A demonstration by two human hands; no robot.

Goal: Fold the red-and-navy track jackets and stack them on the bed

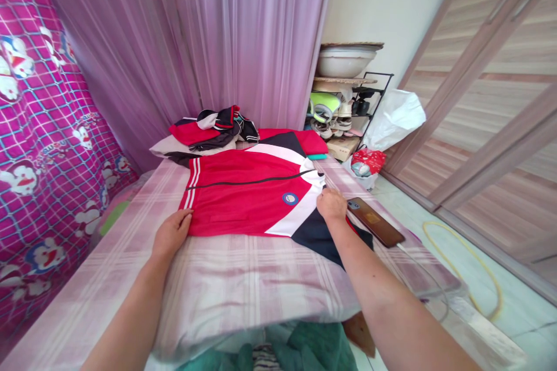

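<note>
A red, white and navy zip jacket lies spread flat on a plaid cloth-covered table, its collar toward the right and its striped hem toward the left. My left hand has its fingers on the hem's near corner. Over at the shoulder near the collar, my right hand is closed with the jacket fabric in its fingers. A round blue badge sits on the jacket's chest. The near sleeve is navy and partly hidden under my right forearm.
Behind the jacket lies a heap of dark and red clothes, beside a folded red garment. A phone with a cable rests at the table's right. A shoe rack holding a basin stands beyond, near a wooden wardrobe.
</note>
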